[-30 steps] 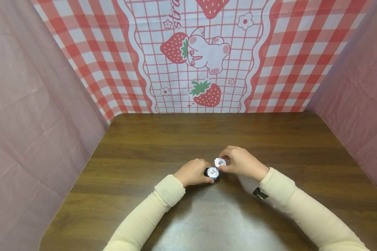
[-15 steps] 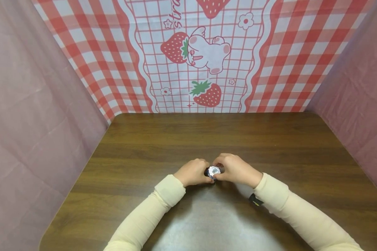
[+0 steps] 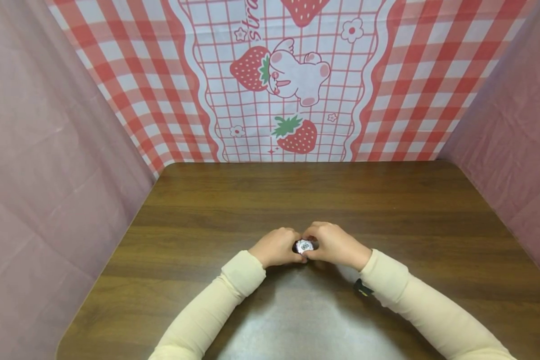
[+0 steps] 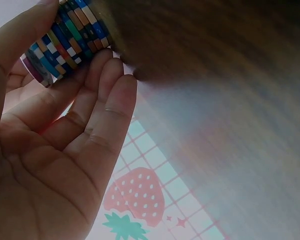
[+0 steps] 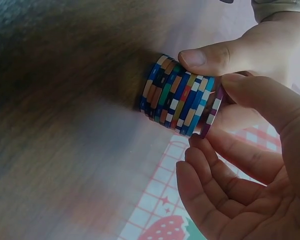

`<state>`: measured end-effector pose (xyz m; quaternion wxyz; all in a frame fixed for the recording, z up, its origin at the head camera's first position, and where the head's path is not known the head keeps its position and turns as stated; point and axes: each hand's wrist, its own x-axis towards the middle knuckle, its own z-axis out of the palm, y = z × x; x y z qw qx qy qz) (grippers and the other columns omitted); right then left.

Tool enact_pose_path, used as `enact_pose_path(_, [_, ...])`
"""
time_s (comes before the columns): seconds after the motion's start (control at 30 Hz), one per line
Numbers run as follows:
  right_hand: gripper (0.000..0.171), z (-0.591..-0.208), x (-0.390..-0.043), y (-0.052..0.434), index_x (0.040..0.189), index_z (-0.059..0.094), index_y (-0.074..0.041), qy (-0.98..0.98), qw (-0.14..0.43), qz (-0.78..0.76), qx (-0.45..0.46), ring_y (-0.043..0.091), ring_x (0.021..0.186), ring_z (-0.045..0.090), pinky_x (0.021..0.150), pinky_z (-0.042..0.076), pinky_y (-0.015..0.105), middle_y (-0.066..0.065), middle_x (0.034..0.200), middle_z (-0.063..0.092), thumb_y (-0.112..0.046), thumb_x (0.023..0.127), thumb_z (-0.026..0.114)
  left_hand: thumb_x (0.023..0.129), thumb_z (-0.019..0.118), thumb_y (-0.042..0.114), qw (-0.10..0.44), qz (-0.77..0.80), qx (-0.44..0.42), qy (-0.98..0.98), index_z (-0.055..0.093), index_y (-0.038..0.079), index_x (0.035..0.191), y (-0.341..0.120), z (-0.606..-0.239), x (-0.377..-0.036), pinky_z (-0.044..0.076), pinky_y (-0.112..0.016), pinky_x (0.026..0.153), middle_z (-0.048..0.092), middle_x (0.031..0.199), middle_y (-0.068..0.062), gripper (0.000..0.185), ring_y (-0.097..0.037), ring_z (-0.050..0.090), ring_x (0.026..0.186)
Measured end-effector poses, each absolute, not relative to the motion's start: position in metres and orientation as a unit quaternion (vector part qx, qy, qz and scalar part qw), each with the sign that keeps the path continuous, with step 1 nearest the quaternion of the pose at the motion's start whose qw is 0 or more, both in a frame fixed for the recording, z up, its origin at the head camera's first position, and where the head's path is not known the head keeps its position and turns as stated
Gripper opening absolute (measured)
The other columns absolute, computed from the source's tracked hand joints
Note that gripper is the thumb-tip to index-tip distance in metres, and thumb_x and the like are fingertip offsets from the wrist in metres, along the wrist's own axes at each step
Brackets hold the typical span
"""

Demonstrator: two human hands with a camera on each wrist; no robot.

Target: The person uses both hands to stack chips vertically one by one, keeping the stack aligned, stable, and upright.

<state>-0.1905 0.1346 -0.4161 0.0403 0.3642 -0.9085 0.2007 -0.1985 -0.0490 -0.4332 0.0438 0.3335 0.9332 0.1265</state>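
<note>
A stack of striped poker chips [image 3: 304, 246] stands on the brown wooden table [image 3: 297, 195], close in front of me. My left hand [image 3: 296, 248] grips the stack [image 4: 72, 37] from the left, thumb on one side and fingers on the other. My right hand [image 3: 316, 245] comes in from the right and pinches a purple-and-white chip [image 5: 213, 113] lying on top of the stack [image 5: 172, 95], slightly tilted. In the right wrist view the other fingers [image 5: 210, 175] of that hand are relaxed below the chip. The top chip's white label faces up.
A red-checked cloth with strawberries and a cartoon figure [image 3: 292, 80] hangs behind the table. Pink drapes close off the left side [image 3: 49, 150] and the right side [image 3: 513, 110]. Bare wood lies between the hands and the table's far edge.
My right hand carried the purple chip leftward and down onto the stack, covering the chip marked 10. The left hand kept its hold on the stack.
</note>
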Motion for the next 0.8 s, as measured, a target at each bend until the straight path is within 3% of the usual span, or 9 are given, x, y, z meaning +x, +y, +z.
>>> enact_pose_path(0.8, [0.024,-0.4167,-0.1900,0.1336,0.092,0.073,-0.008,-0.908,0.044,0.193,0.370,0.010,0.077,0.059,0.070,0.050,0.029,0.000,0.085,0.066,-0.019,0.072,0.080,0.078,0.079,0.038,0.050,0.135,0.334,0.932,0.070,0.013,0.092,-0.0483,-0.4328,-0.1987,0.049,-0.026,0.068,0.069,0.084,0.003,0.030,-0.009,0.058,0.074])
